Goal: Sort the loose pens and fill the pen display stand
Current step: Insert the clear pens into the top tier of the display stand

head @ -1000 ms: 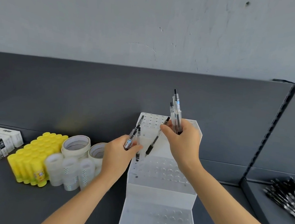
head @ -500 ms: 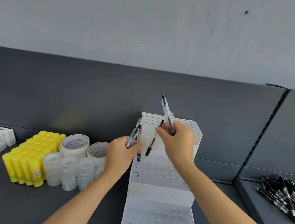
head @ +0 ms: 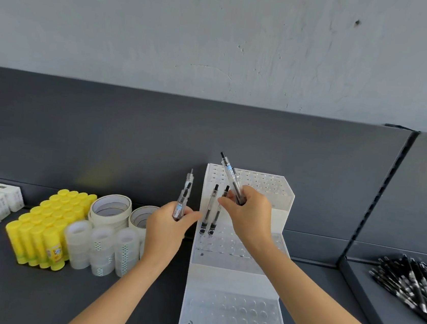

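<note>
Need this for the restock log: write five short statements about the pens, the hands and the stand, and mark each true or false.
1. Two clear-barrelled pens stand in the middle tier of the white stepped plastic display stand. True.
2. The left hand is empty. False: it grips a bunch of clear pens.
3. The right hand holds at least one clear pen over the stand. True.
4. The stand's bottom tier is full of pens. False: no pen shows in its holes.
5. The pile of loose black pens lies left of the stand. False: it lies to the right, on the next shelf section.
</note>
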Demonstrator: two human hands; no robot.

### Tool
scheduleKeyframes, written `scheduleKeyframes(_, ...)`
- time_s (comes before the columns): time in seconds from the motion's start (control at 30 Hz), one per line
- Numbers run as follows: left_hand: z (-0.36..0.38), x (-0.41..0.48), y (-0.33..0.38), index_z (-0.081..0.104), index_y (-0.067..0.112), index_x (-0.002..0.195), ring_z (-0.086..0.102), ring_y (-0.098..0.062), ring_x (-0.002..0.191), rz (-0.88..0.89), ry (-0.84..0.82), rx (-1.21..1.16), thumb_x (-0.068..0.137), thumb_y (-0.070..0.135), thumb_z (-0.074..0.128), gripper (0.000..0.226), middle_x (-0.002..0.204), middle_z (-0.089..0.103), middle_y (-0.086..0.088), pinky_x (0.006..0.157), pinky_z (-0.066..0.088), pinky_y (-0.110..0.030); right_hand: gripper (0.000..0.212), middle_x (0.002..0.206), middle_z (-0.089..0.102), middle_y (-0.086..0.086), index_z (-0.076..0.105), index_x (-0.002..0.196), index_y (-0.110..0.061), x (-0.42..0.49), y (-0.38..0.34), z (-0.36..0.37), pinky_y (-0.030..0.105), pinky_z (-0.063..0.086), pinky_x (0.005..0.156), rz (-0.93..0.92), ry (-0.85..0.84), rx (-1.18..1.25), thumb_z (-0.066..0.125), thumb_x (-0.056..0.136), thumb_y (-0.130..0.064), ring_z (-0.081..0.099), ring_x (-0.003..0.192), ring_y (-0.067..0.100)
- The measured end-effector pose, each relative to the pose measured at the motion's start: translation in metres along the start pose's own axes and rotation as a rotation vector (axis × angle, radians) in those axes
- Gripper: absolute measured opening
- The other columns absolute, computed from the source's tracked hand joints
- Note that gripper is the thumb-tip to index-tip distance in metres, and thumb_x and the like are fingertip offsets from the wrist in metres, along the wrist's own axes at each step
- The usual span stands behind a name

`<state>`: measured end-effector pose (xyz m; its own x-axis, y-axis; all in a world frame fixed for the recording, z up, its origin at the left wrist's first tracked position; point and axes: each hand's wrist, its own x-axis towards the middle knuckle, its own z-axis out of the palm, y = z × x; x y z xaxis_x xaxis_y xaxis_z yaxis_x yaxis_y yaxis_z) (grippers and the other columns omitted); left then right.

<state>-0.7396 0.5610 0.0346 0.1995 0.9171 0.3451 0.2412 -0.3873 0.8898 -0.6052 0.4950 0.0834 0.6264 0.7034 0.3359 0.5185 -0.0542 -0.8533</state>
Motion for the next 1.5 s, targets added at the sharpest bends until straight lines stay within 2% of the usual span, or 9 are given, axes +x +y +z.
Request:
scheduleKeyframes(0.17,-0.011,-0.002,-0.006,0.057,0.009,0.067,0.048,-0.014,0.050,-0.048,0.064,-0.069,0.087,0.024,0.068,0.027,0.054,0.052,-0.007,0.043,0.040,-0.009,0.026,0.058,0.046,-0.002,0.054,0.068,-0.009,0.001,-0.003,0.004,0.021,0.033,0.047,-0.026,-0.018,-0.043,0.072,0.082,-0.021,0.034,0.050,0.012)
scheduleKeyframes(0.23,-0.013,-0.003,-0.008,0.053,0.009,0.064,0.048,-0.014,0.049,-0.058,0.059,-0.083,0.088,0.024,0.066,0.031,0.054,0.051,-0.009,0.042,0.040,-0.009,0.030,0.057,0.045,-0.002,0.050,0.066,-0.011,0.000,-0.004,0.004,0.022,0.032,0.046,-0.043,-0.022,-0.078,0.072,0.082,-0.022,0.033,0.050,0.012)
scheduleKeyframes(0.43,-0.017,-0.003,-0.011,0.047,0.007,0.062,0.046,-0.015,0.050,-0.075,0.061,-0.091,0.090,0.026,0.064,0.038,0.055,0.048,-0.010,0.042,0.039,-0.009,0.027,0.058,0.048,-0.004,0.058,0.074,-0.002,0.003,-0.006,0.002,0.021,0.034,0.046,-0.058,-0.048,-0.114,0.073,0.080,-0.023,0.037,0.050,0.010)
scheduleKeyframes(0.77,-0.017,-0.001,-0.012,0.046,0.010,0.059,0.048,-0.011,0.044,-0.054,0.041,-0.089,0.089,0.025,0.065,0.039,0.051,0.047,-0.005,0.042,0.038,-0.008,0.030,0.062,0.053,-0.003,0.049,0.064,-0.014,0.010,-0.006,0.000,0.024,0.036,0.050,-0.028,-0.113,-0.173,0.074,0.080,-0.021,0.040,0.053,0.012)
scheduleKeyframes(0.93,-0.016,0.000,-0.013,0.049,0.008,0.061,0.047,-0.014,0.049,-0.049,0.026,-0.085,0.088,0.025,0.066,0.036,0.053,0.049,-0.006,0.043,0.040,-0.009,0.025,0.068,0.058,-0.003,0.058,0.079,-0.004,0.008,-0.008,-0.004,0.017,0.033,0.045,-0.060,-0.081,-0.135,0.076,0.077,-0.021,0.040,0.051,0.008)
scheduleKeyframes(1.03,-0.016,0.002,-0.011,0.049,0.009,0.063,0.048,-0.014,0.050,-0.058,0.016,-0.088,0.089,0.028,0.065,0.035,0.056,0.050,-0.006,0.042,0.038,-0.006,0.027,0.069,0.057,-0.002,0.060,0.086,-0.007,0.012,-0.020,-0.008,0.021,0.033,0.047,-0.137,-0.057,-0.144,0.078,0.076,-0.025,0.038,0.051,0.010)
scheduleKeyframes(1.2,-0.018,0.003,-0.006,0.049,0.009,0.063,0.046,-0.012,0.047,-0.046,0.007,-0.104,0.089,0.029,0.064,0.037,0.054,0.049,-0.006,0.041,0.038,-0.008,0.006,0.066,0.057,-0.004,0.064,0.087,-0.013,0.020,-0.034,-0.007,0.012,0.033,0.038,-0.210,-0.190,-0.211,0.068,0.084,-0.015,0.041,0.045,0.007)
scheduleKeyframes(1.33,-0.019,0.004,-0.004,0.048,0.009,0.062,0.046,-0.012,0.046,-0.048,0.009,-0.094,0.089,0.029,0.064,0.037,0.053,0.049,-0.005,0.041,0.037,-0.007,0.006,0.077,0.066,0.006,0.062,0.083,-0.014,0.027,-0.042,-0.006,0.018,0.041,0.046,-0.236,-0.228,-0.262,0.067,0.084,-0.013,0.052,0.054,0.013)
scheduleKeyframes(1.5,-0.019,0.003,-0.004,0.050,0.010,0.062,0.048,-0.014,0.049,-0.059,0.009,-0.093,0.089,0.030,0.064,0.036,0.055,0.050,-0.007,0.042,0.038,-0.007,0.012,0.067,0.055,-0.004,0.061,0.085,-0.015,0.036,-0.050,0.000,0.025,0.050,0.054,-0.227,-0.283,-0.362,0.072,0.081,-0.017,0.051,0.055,0.010)
